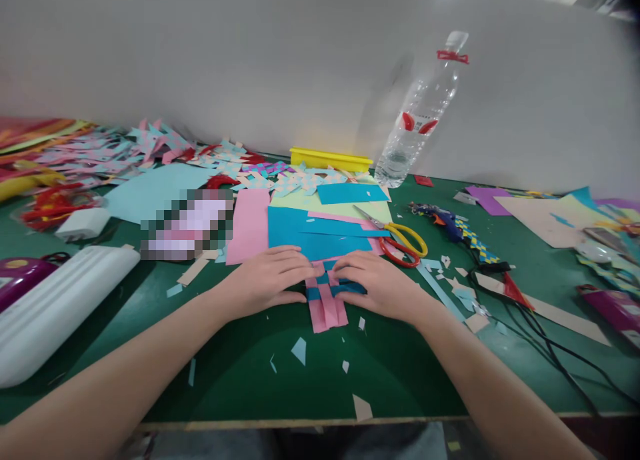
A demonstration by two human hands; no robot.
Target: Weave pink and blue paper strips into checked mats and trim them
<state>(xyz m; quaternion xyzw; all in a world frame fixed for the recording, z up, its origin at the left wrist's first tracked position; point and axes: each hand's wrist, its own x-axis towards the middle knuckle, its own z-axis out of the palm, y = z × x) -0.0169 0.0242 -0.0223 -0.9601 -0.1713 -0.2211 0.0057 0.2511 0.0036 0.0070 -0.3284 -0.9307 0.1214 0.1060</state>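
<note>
A small weave of pink and blue paper strips (327, 308) lies on the green table, its pink ends pointing toward the front edge. My left hand (270, 278) holds its left side, fingertips on the strips. From the other side, my right hand (373, 283) has its fingers on the weave and its blue strips. Just behind the hands are blue sheets (285, 230), a pink sheet (249, 220) and scissors (400, 239) with yellow and red handles, partly over a blue strip.
A water bottle (420, 117) leans against the grey wall. A yellow bar (330, 159) and cut strips (100, 153) lie along the back. On the left are a phone (190, 225), white charger (84, 223) and long white object (65, 307). Black cords (550, 343) lie right.
</note>
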